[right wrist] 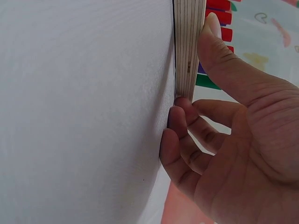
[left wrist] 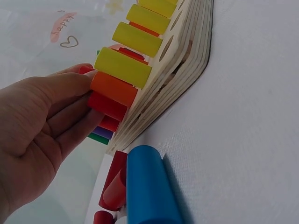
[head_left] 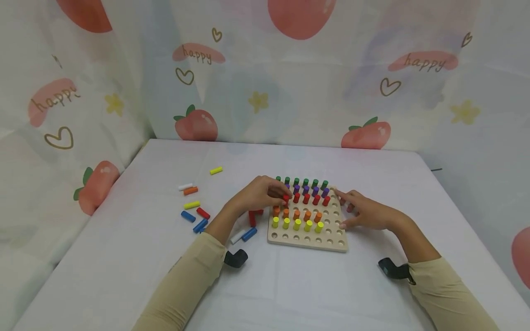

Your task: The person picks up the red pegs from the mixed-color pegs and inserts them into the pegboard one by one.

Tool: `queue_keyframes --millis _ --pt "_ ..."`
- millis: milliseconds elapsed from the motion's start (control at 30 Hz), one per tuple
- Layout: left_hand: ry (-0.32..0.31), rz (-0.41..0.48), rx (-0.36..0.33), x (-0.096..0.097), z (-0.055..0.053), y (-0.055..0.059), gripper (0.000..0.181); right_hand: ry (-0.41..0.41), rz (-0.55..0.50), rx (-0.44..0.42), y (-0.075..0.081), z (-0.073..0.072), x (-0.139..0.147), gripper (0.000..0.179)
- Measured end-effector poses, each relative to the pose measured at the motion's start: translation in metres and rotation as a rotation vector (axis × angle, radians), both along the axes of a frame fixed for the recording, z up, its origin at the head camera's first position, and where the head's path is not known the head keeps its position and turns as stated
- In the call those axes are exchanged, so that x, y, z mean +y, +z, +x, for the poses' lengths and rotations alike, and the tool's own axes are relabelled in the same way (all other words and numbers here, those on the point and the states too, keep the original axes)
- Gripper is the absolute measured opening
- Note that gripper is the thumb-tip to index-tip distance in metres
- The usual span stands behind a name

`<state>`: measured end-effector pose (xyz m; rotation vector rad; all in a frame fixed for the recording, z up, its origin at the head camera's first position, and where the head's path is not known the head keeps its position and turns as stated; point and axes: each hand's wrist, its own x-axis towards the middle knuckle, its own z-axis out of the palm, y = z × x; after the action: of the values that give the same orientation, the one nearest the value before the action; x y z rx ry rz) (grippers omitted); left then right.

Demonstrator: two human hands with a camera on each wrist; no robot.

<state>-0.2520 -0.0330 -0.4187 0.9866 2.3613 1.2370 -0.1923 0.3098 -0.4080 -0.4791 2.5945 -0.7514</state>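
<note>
My left hand (head_left: 265,192) is over the left side of a wooden pegboard (head_left: 306,241), its thumb and fingers pinching a red peg (head_left: 286,199) at the left end of the red row. The fingers partly hide that peg and the purple ones behind it. Rows of green pegs (head_left: 306,182), purple pegs (head_left: 315,191), red pegs (head_left: 316,200), orange pegs (head_left: 307,215) and yellow pegs (head_left: 297,224) stand upright in the board. Along its right edge rests my right hand (head_left: 368,211). In the right wrist view, the thumb touches the board's top edge and the other fingertips lie low beside its corner.
Loose pegs lie left of the board: blue (head_left: 250,234), white (head_left: 238,236), red (head_left: 203,213), orange (head_left: 190,191) and yellow (head_left: 216,170). In the left wrist view, a blue peg (left wrist: 152,186) lies close below the hand. A white cloth (head_left: 290,289) covers the table.
</note>
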Motion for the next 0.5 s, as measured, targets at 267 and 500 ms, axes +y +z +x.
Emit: queue_keyframes --millis 267,500 --pt "-0.008 0.009 -0.008 0.0003 -0.002 0.0003 0.021 -0.014 0.0 -0.01 0.0007 -0.0015 0.0007 0.105" --pt "0.008 0.009 0.005 0.0023 -0.0008 -0.0024 0.02 -0.008 -0.008 -0.013 -0.0003 -0.0018 0.0001 0.105"
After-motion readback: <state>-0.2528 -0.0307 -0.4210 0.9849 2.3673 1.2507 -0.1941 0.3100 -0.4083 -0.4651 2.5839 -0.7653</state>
